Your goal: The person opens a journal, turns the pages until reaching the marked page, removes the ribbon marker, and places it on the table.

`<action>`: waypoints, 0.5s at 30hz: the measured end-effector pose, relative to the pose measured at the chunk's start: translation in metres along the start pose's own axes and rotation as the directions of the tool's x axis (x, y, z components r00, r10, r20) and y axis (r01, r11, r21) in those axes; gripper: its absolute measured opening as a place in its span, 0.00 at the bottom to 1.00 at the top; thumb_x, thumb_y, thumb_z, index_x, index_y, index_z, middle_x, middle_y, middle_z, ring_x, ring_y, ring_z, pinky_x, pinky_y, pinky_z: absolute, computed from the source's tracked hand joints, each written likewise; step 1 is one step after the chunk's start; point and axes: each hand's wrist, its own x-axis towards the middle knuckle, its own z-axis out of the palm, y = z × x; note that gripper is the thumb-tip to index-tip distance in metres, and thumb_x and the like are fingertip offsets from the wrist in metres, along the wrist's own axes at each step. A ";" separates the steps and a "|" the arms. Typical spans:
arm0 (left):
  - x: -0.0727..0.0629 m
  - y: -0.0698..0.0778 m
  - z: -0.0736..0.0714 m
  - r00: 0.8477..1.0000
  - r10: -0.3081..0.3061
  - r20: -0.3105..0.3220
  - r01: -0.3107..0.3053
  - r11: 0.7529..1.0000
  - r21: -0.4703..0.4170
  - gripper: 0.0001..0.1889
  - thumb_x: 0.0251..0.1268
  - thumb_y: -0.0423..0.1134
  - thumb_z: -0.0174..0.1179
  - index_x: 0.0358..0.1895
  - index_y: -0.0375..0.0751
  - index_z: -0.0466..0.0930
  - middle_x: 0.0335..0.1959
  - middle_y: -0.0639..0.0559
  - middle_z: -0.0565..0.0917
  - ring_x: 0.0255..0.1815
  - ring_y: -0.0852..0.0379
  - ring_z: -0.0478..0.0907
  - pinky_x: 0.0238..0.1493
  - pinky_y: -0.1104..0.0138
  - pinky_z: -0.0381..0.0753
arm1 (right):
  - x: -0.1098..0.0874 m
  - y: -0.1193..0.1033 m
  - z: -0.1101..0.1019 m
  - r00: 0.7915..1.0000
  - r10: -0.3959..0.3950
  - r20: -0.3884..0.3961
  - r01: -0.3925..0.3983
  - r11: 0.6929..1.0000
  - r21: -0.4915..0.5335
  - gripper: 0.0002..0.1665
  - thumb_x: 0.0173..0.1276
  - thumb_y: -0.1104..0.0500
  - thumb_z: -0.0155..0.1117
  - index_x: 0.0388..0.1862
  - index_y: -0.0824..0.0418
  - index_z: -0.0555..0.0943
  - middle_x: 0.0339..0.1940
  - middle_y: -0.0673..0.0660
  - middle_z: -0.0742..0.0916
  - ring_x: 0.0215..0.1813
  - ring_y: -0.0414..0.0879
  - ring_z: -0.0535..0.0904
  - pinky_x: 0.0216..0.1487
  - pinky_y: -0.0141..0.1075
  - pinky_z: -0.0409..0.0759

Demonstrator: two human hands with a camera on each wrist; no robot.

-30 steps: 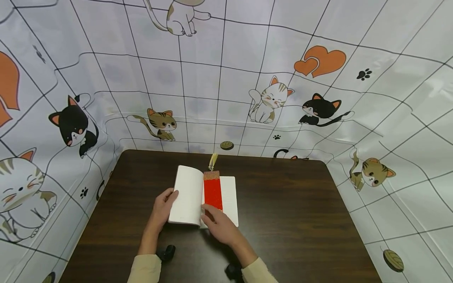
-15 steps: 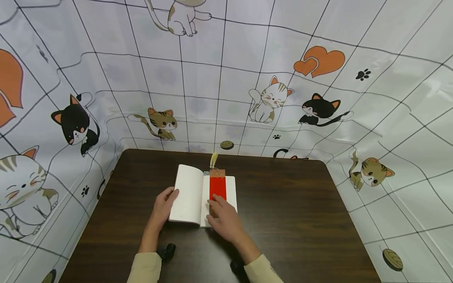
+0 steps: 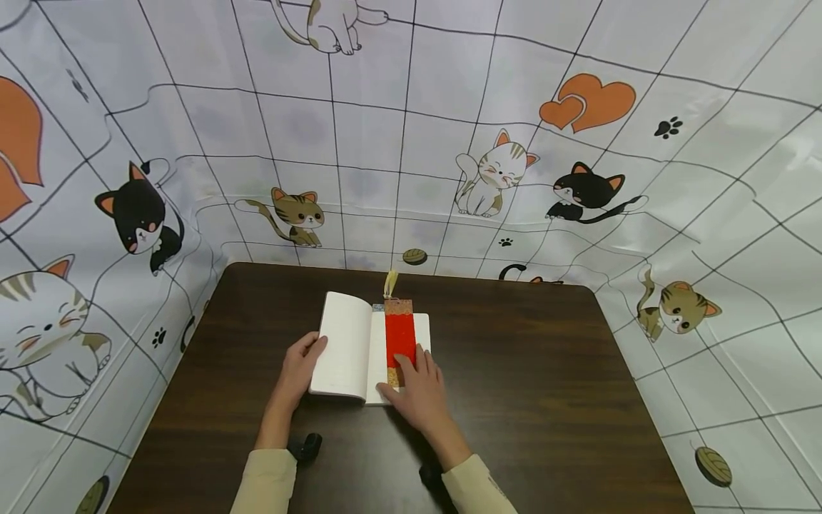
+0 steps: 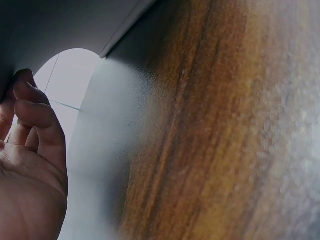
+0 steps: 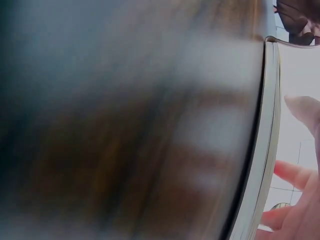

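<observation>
An open notebook [image 3: 343, 346] with white pages lies on the table in the head view, its left side raised. My left hand [image 3: 298, 368] grips the left edge, thumb on the page; the left wrist view shows its curled fingers [image 4: 37, 112] under the dark cover. A red bookmark [image 3: 401, 332] with brown-gold ends and a yellow tassel [image 3: 390, 284] lies lengthwise on the right page. My right hand [image 3: 420, 392] rests over its lower end with fingers extended and spread. In the right wrist view, the thumb [image 5: 302, 107] is over the page beside the notebook's edge [image 5: 262, 145].
A dark brown wooden table [image 3: 539, 385] carries the notebook. A small grey-blue patterned piece [image 3: 378, 308] shows at the top of the right page. White curtain [image 3: 372, 128] with cartoon cats surrounds the table. Black straps [image 3: 307, 448] sit near both wrists.
The bookmark has shifted right, away from the notebook's fold, along with my right hand. My right fingers have spread out. My left hand stays on the notebook's left edge.
</observation>
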 end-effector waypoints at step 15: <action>0.000 -0.002 0.002 1.000 -0.011 -0.020 0.012 1.000 0.023 0.23 0.86 0.58 0.54 0.59 0.42 0.83 0.39 0.50 0.81 0.38 0.53 0.78 0.41 0.63 0.78 | 0.011 0.019 -0.019 0.980 0.142 -0.141 -0.133 0.989 0.068 0.25 0.75 0.52 0.69 0.69 0.53 0.85 0.66 0.65 0.83 0.61 0.62 0.80 0.58 0.61 0.82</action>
